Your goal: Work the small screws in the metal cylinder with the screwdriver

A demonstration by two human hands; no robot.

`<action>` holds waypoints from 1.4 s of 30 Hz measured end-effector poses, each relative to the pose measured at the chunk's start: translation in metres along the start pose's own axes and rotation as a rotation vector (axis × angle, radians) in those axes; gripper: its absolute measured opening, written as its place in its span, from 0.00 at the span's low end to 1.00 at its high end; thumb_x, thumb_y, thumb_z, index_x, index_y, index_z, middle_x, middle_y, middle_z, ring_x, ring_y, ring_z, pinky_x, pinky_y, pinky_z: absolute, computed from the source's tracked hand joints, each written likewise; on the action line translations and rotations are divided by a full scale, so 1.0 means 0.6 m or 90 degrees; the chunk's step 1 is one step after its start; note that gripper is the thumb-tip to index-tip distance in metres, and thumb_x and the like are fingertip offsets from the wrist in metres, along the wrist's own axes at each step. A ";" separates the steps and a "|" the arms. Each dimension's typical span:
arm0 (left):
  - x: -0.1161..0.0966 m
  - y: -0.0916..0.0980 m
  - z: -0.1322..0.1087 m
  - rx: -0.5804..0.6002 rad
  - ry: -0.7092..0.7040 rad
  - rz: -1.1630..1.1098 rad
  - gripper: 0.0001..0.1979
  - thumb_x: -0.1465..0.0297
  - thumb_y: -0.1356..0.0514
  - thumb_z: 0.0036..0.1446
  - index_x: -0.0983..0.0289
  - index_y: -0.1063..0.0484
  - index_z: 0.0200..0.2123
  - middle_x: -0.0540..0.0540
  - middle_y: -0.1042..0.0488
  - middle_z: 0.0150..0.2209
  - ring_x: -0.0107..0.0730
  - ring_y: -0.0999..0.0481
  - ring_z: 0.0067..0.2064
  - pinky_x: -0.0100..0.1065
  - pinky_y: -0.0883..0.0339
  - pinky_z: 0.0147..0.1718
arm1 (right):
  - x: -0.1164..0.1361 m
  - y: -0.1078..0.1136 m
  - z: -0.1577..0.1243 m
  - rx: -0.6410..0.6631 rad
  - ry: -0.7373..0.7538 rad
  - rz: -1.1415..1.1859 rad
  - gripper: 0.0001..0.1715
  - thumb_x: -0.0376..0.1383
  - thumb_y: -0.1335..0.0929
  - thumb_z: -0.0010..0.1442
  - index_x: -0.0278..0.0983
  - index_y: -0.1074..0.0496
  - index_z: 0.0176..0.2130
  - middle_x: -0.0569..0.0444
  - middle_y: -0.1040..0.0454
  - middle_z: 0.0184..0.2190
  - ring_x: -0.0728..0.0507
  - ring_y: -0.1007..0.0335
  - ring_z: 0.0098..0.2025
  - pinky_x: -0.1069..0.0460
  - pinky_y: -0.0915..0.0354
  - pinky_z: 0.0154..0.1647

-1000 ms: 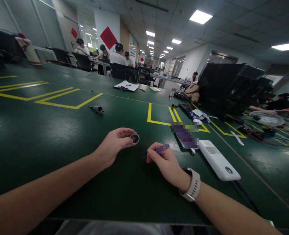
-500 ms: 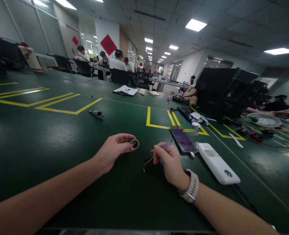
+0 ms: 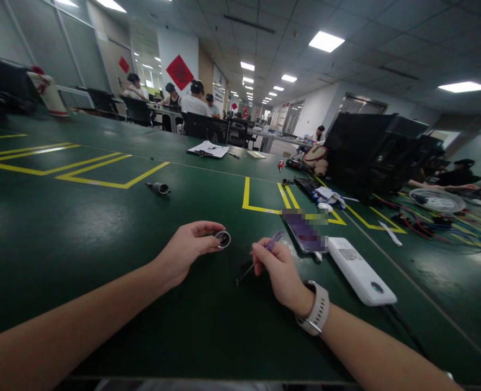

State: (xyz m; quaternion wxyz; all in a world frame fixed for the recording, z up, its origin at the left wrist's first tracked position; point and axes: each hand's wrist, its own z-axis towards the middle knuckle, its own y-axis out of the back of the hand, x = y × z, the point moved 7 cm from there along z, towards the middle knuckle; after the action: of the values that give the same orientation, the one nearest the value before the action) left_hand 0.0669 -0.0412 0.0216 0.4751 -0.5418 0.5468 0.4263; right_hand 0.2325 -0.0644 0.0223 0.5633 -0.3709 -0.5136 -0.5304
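My left hand [image 3: 187,247] pinches a small round metal ring-shaped part [image 3: 223,238] between thumb and fingers, just above the green table [image 3: 102,233]. My right hand [image 3: 275,266], with a white watch on its wrist, grips a small screwdriver with a purple handle [image 3: 265,251]. The screwdriver's thin shaft slants down to the left, and its tip touches the table between my hands. The two hands are a short distance apart.
A phone [image 3: 305,231] and a white power bank [image 3: 360,270] lie right of my right hand. A small metal cylinder [image 3: 158,187] lies farther back on the left. Papers, cables, black cases and a white dish sit beyond. Several people sit at desks in the background.
My right hand has turned the screwdriver from lying across my fingers to pointing down at the table. The left hand has kept hold of the ring part and barely moved.
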 end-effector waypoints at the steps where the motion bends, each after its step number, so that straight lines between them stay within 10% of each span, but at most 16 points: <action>1: 0.000 0.000 0.000 0.001 -0.002 0.001 0.15 0.80 0.38 0.44 0.68 0.29 0.38 0.56 0.25 0.39 0.34 0.24 0.40 0.32 0.29 0.40 | 0.000 -0.001 -0.001 0.004 -0.003 -0.002 0.17 0.42 0.37 0.58 0.36 0.36 0.22 0.60 0.38 0.15 0.52 0.42 0.18 0.55 0.44 0.23; 18: -0.014 0.012 0.009 -0.007 -0.001 -0.069 0.13 0.81 0.38 0.45 0.67 0.28 0.36 0.57 0.23 0.37 0.35 0.23 0.38 0.31 0.26 0.37 | 0.004 -0.013 -0.005 0.029 0.001 -0.056 0.17 0.43 0.37 0.58 0.35 0.35 0.24 0.60 0.37 0.16 0.51 0.41 0.20 0.55 0.44 0.24; 29: -0.056 0.091 0.102 0.018 -0.047 -0.063 0.11 0.81 0.38 0.43 0.68 0.29 0.33 0.58 0.23 0.34 0.38 0.23 0.37 0.34 0.25 0.35 | -0.026 -0.024 0.020 -0.026 -0.171 0.321 0.12 0.39 0.33 0.53 0.34 0.35 0.24 0.58 0.34 0.17 0.51 0.39 0.21 0.55 0.44 0.27; 42: -0.037 0.115 0.142 0.077 -0.117 0.009 0.11 0.78 0.38 0.41 0.67 0.26 0.33 0.56 0.23 0.35 0.38 0.24 0.39 0.36 0.28 0.39 | 0.026 -0.091 0.115 -0.025 0.030 0.253 0.08 0.36 0.35 0.54 0.34 0.27 0.32 0.51 0.26 0.31 0.44 0.31 0.37 0.48 0.38 0.43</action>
State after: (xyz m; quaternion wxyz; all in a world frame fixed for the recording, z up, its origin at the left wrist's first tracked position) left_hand 0.0023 0.0502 0.0244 0.5521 -0.4665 0.5298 0.4437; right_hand 0.1651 -0.0100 0.0441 0.6613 -0.4639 -0.4064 -0.4270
